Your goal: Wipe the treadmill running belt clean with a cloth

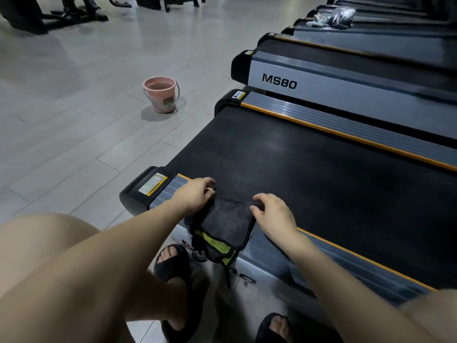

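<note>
1. Standing left of the belt (309, 169) on the tiled floor (74, 107), a pink bucket (161, 94) sits upright and well apart from the belt's rear end.
2. Left of the belt's near edge, a black end cap carries a yellow warning label (152, 184).
3. The left hand (195, 194) rests over the near side rail (321, 256), with its fingertips on the belt's near edge. Fingers are pinched closed on the far left corner of the cloth (227, 224).
4. The cloth is dark with a yellow-green strip. Its far edge lies on the belt's near edge; the rest drapes over the rail and hangs down the side of the deck.
5. The right hand (274, 216) rests just right of the cloth, over the same rail. Fingers are curled and closed on the far right corner of the cloth.
6. Below the belt, two feet in black sandals (173, 263) stand on the floor beside the deck.
7. Beyond the belt's far rail stands a second treadmill marked MS80 (279, 81).
</note>
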`<state>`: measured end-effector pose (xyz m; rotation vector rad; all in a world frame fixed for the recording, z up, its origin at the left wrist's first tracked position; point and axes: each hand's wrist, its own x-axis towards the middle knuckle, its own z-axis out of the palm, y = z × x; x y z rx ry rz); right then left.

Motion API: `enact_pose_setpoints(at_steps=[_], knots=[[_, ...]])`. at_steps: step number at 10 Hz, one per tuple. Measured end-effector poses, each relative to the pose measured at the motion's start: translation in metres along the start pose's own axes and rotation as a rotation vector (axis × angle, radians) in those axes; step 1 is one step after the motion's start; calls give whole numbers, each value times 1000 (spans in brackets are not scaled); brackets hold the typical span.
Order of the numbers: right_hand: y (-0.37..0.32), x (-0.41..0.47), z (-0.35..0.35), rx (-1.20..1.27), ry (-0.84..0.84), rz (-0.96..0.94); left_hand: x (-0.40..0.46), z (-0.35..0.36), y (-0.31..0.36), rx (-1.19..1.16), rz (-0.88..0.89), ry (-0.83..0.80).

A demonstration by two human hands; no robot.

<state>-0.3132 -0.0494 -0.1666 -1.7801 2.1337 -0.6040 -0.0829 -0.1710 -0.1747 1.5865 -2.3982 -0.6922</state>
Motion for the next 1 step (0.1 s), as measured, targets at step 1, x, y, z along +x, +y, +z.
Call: enact_pose_setpoints(at_steps=[1], knots=[[-7,-3,-20,-130,-46,-46,-10,-14,7,55,-9,44]])
